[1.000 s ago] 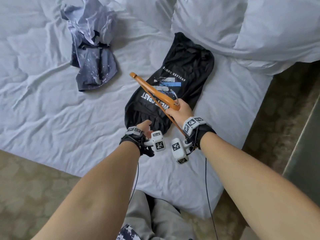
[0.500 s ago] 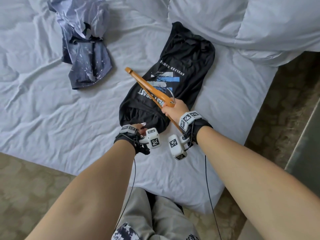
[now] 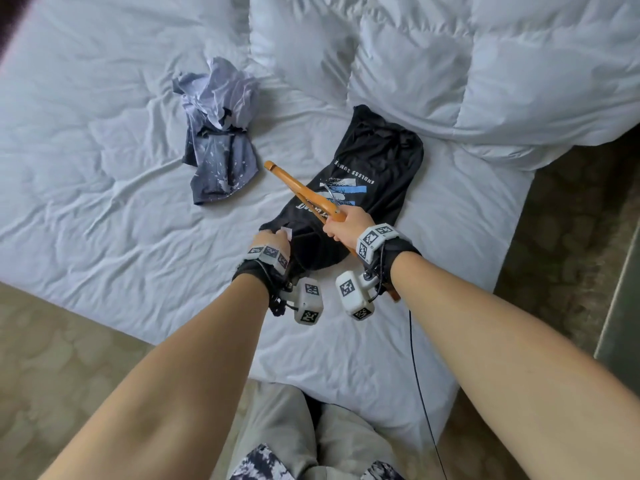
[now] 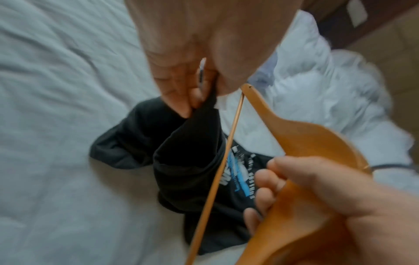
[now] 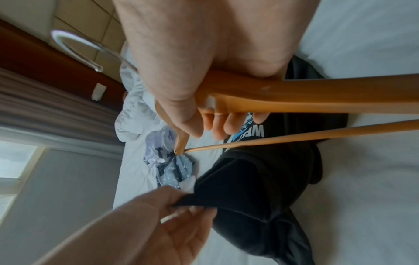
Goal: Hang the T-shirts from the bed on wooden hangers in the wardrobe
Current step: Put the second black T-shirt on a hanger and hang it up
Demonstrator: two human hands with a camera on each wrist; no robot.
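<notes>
Since a second ago, the left hand (image 3: 272, 245) has moved from the shirt's near hem up its left edge and now lifts a fold of cloth, while the hanger's far tip has dropped lower over the print. From the head view, the black T-shirt (image 3: 377, 174) lies lengthwise on the bed sheet (image 3: 104, 209), print up, just below the bunched duvet (image 3: 485, 81). A second, blue-grey speckled T-shirt (image 3: 221, 157) lies crumpled well apart to the left, untouched. The right hand (image 3: 344, 225) holds the wooden hanger (image 3: 299, 192) slanted above the black shirt, likely ready to be slid inside.

Seen from the left wrist, the left hand's fingers (image 4: 179, 96) and thumb pinch a raised edge of the black cloth together with what looks like a small white tag, pulling it up off the sheet. I judge this is meant to open the shirt so the hanger can enter. The hanger's tip hovers just beside that pinch.

Seen from the right wrist, the right hand's fingers (image 5: 226, 125) are wrapped around the hanger's shoulder near the metal hook (image 5: 75, 46), the lower bar passing free beneath them. The black shirt is on the bed still, not yet on the hanger; the wardrobe is not in view.
</notes>
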